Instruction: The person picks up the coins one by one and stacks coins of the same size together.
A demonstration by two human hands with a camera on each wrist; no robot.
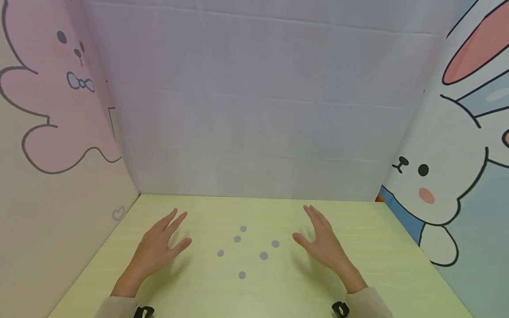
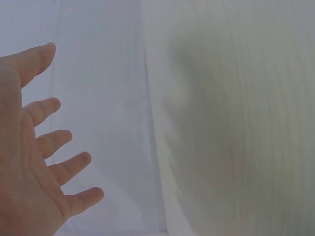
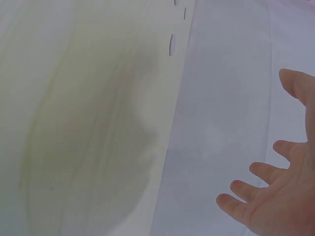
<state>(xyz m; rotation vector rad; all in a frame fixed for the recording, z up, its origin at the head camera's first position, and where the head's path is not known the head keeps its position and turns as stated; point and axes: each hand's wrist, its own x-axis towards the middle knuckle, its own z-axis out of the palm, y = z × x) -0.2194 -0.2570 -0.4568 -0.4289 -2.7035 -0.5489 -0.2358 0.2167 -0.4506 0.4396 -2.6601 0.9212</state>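
Six small grey discs [image 1: 242, 252] lie scattered flat on the pale green tabletop [image 1: 377, 247], about midway between its left and right edges, between the left hand [image 1: 161, 247] and the right hand [image 1: 324, 247]. Each grip is wide and holds nothing, fingers spread above the surface. Thin, light and probably stiff, the discs look hard to pinch from above; a fingertip catching a rim should lift one.

Pale yellow-green tabletop [image 1: 358, 265]: wood-grain laminate look, smooth, faint sheen. Six small grey round discs [image 1: 263, 255]: flat, matt, material unclear. White back wall sheet [image 1: 262, 110]: paper-like or cloth-like, matt, creased. Cartoon rabbit side panels [image 1: 449, 185]: printed, smooth, matt.
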